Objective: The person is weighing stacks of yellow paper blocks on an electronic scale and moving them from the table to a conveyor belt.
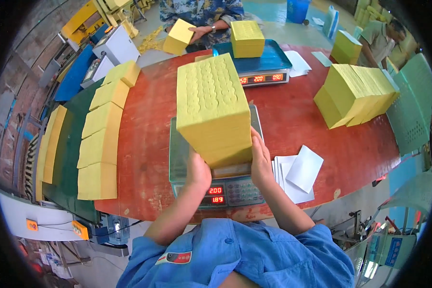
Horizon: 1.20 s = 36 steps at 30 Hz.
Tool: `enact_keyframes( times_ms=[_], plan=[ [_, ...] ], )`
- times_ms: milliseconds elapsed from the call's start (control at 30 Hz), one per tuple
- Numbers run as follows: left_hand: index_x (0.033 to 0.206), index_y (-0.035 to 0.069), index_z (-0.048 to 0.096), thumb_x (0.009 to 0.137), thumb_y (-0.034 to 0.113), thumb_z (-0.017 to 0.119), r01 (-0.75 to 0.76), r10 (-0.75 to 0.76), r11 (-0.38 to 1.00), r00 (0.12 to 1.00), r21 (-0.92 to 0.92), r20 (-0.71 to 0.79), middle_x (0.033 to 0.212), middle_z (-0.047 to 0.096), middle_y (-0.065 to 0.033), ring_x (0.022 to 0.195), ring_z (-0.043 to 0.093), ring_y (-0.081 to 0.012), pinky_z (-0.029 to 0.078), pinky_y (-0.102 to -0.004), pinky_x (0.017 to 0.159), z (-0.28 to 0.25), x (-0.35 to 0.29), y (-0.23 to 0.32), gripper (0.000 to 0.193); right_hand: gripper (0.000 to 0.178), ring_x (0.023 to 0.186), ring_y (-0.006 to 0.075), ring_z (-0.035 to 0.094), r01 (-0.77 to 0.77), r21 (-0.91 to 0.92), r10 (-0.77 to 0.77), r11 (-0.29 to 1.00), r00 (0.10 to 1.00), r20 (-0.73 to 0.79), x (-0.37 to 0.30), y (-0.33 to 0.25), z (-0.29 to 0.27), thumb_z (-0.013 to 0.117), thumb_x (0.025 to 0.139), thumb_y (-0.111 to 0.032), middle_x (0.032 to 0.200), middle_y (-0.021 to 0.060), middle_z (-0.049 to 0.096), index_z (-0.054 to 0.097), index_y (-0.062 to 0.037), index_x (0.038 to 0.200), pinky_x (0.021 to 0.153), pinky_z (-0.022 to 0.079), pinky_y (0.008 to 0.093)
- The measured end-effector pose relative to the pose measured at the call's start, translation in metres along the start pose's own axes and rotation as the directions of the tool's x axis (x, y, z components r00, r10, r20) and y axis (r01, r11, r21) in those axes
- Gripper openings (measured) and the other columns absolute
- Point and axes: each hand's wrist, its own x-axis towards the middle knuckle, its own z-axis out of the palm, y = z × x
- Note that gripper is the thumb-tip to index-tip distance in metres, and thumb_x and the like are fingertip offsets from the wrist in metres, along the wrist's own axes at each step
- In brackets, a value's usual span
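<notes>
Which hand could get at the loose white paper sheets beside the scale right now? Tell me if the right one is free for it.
Probably not as things stand: the right hand is pressed against the yellow paper stack over the scale, as is the left hand. The white sheets lie close by, with nothing between.

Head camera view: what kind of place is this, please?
Probably a small factory or packing workshop. Both hands, left hand and right hand, hold a yellow paper stack over a weighing scale. More yellow stacks lie in a row, and a second scale stands across the red table.
</notes>
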Motion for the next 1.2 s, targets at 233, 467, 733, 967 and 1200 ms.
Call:
enact_keyframes(
  times_ms=[233, 467, 733, 967, 1200],
  plan=[
    [0.139, 0.005, 0.044, 0.102, 0.036, 0.042, 0.118, -0.113, 0.990, 0.992, -0.079, 0.059, 0.138, 0.052, -0.0097, 0.129, 0.047, -0.0236, 0.035, -0.0389, 0.108, -0.010, -0.075, -0.032, 0.048, 0.052, 0.137, 0.0232, 0.039, -0.018, -0.135, 0.008, 0.991, 0.997, -0.077, -0.068, -0.025, -0.034, 0.036, 0.106, -0.031, 0.145, 0.0171, 0.045, 0.040, 0.0047, 0.144, 0.114, 0.028, 0.0339],
    [0.140, 0.004, 0.045, 0.103, 0.041, 0.039, 0.160, -0.132, 0.976, 0.974, -0.148, 0.184, 0.141, 0.051, -0.0090, 0.132, 0.045, -0.0232, 0.034, -0.0390, 0.110, 0.022, -0.045, 0.068, 0.053, 0.039, 0.119, 0.0182, 0.053, -0.007, -0.274, -0.051, 0.962, 0.977, -0.207, -0.078, -0.022, -0.058, 0.047, 0.102, -0.021, 0.127, 0.0118, 0.058, 0.051, 0.0010, 0.134, 0.100, 0.041, 0.0314],
    [0.140, 0.006, 0.044, 0.096, 0.045, 0.055, 0.109, -0.350, 0.879, 0.810, 0.464, 0.471, 0.133, 0.056, -0.0110, 0.118, 0.056, -0.0194, 0.045, -0.0374, 0.099, 0.065, -0.004, 0.133, 0.060, 0.033, 0.075, 0.0110, 0.058, -0.290, -0.163, 0.248, 0.943, 0.940, -0.235, -0.087, -0.007, -0.065, 0.050, 0.101, -0.023, 0.087, 0.0046, 0.062, 0.059, 0.0019, 0.120, 0.067, 0.048, 0.0267],
    [0.142, 0.009, 0.044, 0.094, 0.047, 0.056, 0.311, -0.455, 0.855, 0.834, 0.415, 0.314, 0.134, 0.057, -0.0079, 0.118, 0.056, -0.0214, 0.045, -0.0385, 0.099, 0.073, -0.026, 0.112, 0.063, 0.037, 0.075, 0.0116, 0.056, -0.478, 0.318, 0.527, 0.819, 0.846, -0.083, -0.076, -0.023, -0.087, 0.053, 0.099, -0.026, 0.089, 0.0031, 0.062, 0.060, 0.0002, 0.125, 0.070, 0.049, 0.0290],
    [0.140, 0.005, 0.044, 0.098, 0.041, 0.051, 0.319, -0.431, 0.892, 0.811, 0.319, 0.395, 0.132, 0.058, -0.0112, 0.117, 0.058, -0.0224, 0.048, -0.0370, 0.097, 0.158, -0.023, 0.056, 0.056, 0.036, 0.094, 0.0145, 0.064, -0.425, 0.380, 0.482, 0.821, 0.874, -0.063, -0.033, -0.039, -0.196, 0.055, 0.099, -0.028, 0.106, 0.0068, 0.069, 0.063, 0.0004, 0.119, 0.082, 0.050, 0.0294]
  ],
)
